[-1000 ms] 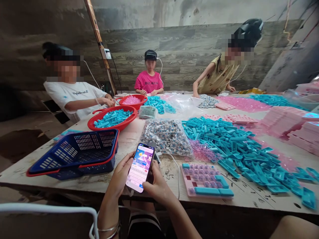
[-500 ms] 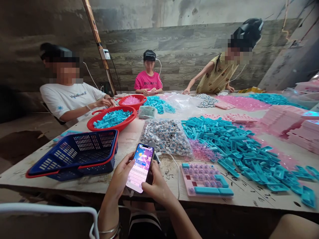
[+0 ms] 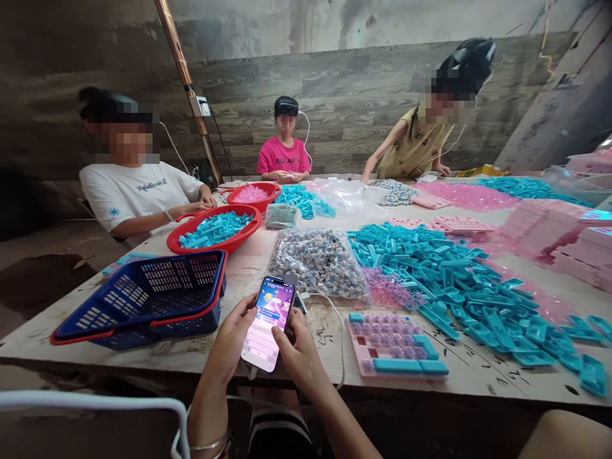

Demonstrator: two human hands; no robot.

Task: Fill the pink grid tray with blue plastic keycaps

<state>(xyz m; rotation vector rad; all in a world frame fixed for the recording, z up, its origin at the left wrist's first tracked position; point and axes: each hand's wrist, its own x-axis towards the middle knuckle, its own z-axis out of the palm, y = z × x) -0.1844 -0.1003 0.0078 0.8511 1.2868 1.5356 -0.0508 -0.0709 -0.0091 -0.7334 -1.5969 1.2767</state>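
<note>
A smartphone (image 3: 268,325) with a lit screen and an on-screen keyboard is held upright at the table's front edge. My left hand (image 3: 234,335) is closed round its left side. My right hand (image 3: 301,350) grips the right side, its thumb over the screen. To the right lies a pink keypad tray (image 3: 396,344), partly filled with clear purple caps and teal bars. Just behind the phone rests a clear bag (image 3: 320,261) of small white and blue parts. A white cable (image 3: 342,331) runs between the phone and the tray.
An empty blue basket (image 3: 138,296) stands left, with red bowls (image 3: 255,223) of teal and pink parts behind it. A heap of teal pieces (image 3: 444,280) spreads right, near stacked pink trays (image 3: 540,229). Three co-workers sit or lean round the far side of the table.
My right thumb has moved up the phone screen, from the lower edge toward the middle. The co-worker at left has shifted their hands slightly; the one at right leans a little further left.
</note>
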